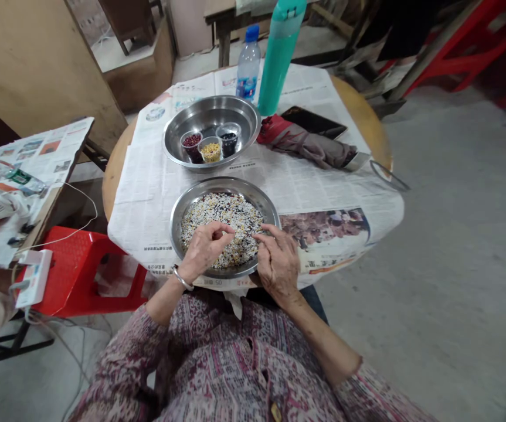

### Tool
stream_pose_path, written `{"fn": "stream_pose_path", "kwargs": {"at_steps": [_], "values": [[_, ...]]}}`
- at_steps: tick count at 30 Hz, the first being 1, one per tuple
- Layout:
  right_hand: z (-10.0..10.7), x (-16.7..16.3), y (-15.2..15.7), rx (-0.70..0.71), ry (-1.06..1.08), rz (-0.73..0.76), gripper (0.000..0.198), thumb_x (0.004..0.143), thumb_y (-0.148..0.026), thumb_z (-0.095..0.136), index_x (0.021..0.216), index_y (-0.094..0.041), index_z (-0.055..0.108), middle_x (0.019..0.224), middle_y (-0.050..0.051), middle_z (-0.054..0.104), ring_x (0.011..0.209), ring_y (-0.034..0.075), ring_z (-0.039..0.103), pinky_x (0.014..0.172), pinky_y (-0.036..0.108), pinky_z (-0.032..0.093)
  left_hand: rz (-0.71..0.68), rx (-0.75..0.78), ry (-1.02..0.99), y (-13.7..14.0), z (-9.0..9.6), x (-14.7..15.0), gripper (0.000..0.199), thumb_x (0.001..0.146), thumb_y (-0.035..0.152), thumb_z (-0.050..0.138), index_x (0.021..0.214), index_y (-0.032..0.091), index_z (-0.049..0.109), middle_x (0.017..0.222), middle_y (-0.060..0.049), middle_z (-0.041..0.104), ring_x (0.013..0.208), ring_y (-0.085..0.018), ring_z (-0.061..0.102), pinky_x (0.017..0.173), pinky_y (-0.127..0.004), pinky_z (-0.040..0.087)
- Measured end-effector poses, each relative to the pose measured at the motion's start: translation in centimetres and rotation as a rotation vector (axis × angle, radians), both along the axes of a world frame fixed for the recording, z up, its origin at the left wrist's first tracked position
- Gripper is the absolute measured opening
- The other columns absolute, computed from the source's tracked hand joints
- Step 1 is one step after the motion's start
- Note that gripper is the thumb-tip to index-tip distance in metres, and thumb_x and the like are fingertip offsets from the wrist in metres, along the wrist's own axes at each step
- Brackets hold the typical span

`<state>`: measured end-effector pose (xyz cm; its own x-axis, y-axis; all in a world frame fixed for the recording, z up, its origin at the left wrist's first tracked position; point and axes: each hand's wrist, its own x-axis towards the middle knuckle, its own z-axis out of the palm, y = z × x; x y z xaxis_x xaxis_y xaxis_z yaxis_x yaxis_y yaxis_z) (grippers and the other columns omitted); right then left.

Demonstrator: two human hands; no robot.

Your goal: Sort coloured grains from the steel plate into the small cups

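A shallow steel basin [176, 206] holds a spread of mixed grains and beans [226, 214], mostly white with yellow and dark ones among them. Over its near left part is my left hand [206, 249], thumb and forefinger brought together at the tips; anything between them is too small to make out. My right hand [279, 264] lies at the basin's right rim, its fingers curled and the tips over the grains. Whatever its fingers hold is hidden. Behind stands a larger steel basin [169, 140] with cups of red beans [192, 140], yellow kernels [211, 152] and black beans [228, 140].
Newspaper [142, 193] covers the round table. Toward the back stand a water bottle [248, 67] and a tall teal bottle [280, 61]. A folded umbrella [309, 143] and a dark tray [314, 121] lie right. A red stool [85, 275] and power strip [35, 278] are left.
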<state>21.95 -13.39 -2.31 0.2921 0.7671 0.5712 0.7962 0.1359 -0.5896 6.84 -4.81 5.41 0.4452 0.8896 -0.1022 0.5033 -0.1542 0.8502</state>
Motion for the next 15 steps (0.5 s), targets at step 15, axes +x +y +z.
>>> {"fn": "stream_pose_path", "kwargs": {"at_steps": [15], "values": [[0.0,0.0,0.0,-0.008,-0.007,0.001,0.027,0.09,-0.016,0.045,0.106,-0.021,0.066,0.124,0.01,0.063,0.114,0.024,0.057,0.099,0.043,0.043,-0.221,0.434,0.486,-0.1,-0.3,2.4,0.023,0.095,0.025,0.053,0.112,0.023,0.069,0.109,-0.004,0.071,0.103,-0.017,0.063,0.094,-0.029,0.045]]}}
